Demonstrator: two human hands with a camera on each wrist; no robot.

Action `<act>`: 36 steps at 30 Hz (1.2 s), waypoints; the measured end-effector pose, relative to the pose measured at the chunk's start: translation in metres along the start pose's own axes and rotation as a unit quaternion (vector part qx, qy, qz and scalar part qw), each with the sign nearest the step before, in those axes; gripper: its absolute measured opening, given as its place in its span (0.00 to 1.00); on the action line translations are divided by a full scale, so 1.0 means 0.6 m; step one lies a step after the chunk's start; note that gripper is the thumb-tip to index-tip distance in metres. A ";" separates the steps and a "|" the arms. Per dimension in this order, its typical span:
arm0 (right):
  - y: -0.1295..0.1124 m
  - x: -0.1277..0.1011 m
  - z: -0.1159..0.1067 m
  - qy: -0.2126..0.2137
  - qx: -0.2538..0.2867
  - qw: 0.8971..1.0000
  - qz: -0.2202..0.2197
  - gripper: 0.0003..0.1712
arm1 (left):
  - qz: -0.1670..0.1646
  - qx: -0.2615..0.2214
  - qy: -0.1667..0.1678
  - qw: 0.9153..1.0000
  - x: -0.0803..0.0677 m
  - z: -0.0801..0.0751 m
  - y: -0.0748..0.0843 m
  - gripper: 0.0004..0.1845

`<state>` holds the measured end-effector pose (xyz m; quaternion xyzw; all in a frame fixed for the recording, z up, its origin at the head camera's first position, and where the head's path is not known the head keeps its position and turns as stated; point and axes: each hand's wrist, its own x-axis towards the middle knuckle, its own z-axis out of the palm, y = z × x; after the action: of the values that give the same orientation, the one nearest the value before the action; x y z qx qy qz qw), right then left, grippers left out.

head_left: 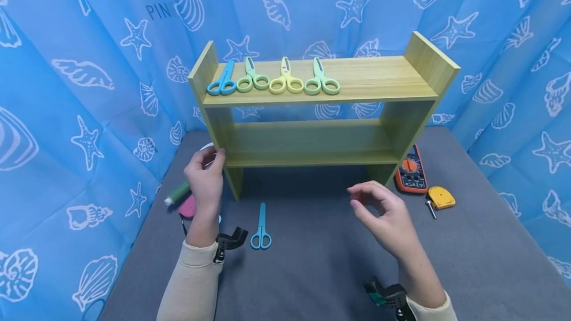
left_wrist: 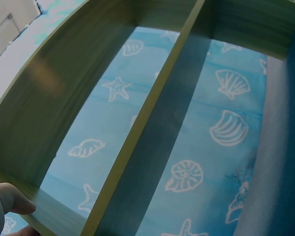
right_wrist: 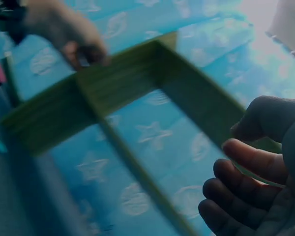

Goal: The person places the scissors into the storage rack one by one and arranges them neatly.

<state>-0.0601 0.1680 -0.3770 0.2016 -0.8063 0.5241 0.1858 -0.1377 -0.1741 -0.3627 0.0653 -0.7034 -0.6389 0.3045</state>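
Note:
A wooden shelf [head_left: 312, 159] stands on the grey table, with two boards between its side panels. My left hand [head_left: 206, 172] pinches the edge of its left panel; in the left wrist view the thumb [left_wrist: 15, 199] lies on the panel's inner face. My right hand [head_left: 383, 212] hovers in front of the shelf's right part, fingers loosely curved and holding nothing. Along the top board lie blue scissors [head_left: 223, 80], two pairs of green scissors [head_left: 252, 76] and yellow scissors [head_left: 286, 78]. Another pair of blue scissors [head_left: 261, 229] lies on the table beside my left wrist.
Right of the shelf lie a multimeter [head_left: 411, 172], a yellow tape measure [head_left: 441, 197] and a small bolt [head_left: 430, 209]. A green tube [head_left: 179, 192] and a pink object [head_left: 188, 207] sit partly behind my left hand. Blue curtains [head_left: 111, 113] surround the table.

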 end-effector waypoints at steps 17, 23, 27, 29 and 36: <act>0.069 -0.032 0.140 -0.112 -0.003 0.992 0.063 0.21 | -0.007 -0.007 -0.008 1.000 -0.003 -0.003 0.008 0.15; 0.070 -0.033 0.189 -0.163 -0.048 0.983 0.075 0.20 | -0.006 -0.007 -0.010 1.000 -0.003 -0.003 0.009 0.15; 0.071 -0.030 0.223 -0.190 -0.089 0.976 0.065 0.19 | -0.002 -0.005 -0.010 1.000 -0.001 -0.002 0.005 0.15; 0.072 -0.028 0.240 -0.206 -0.104 0.971 0.062 0.19 | -0.003 -0.004 -0.008 1.000 0.005 -0.002 -0.007 0.15; 0.075 -0.023 0.292 -0.244 -0.143 0.957 0.062 0.19 | -0.031 -0.008 -0.007 0.999 0.016 -0.004 -0.043 0.16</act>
<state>-0.0871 0.0250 -0.4857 0.2442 -0.9047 0.3483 -0.0229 -0.1518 -0.1850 -0.3836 0.0797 -0.6984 -0.6537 0.2802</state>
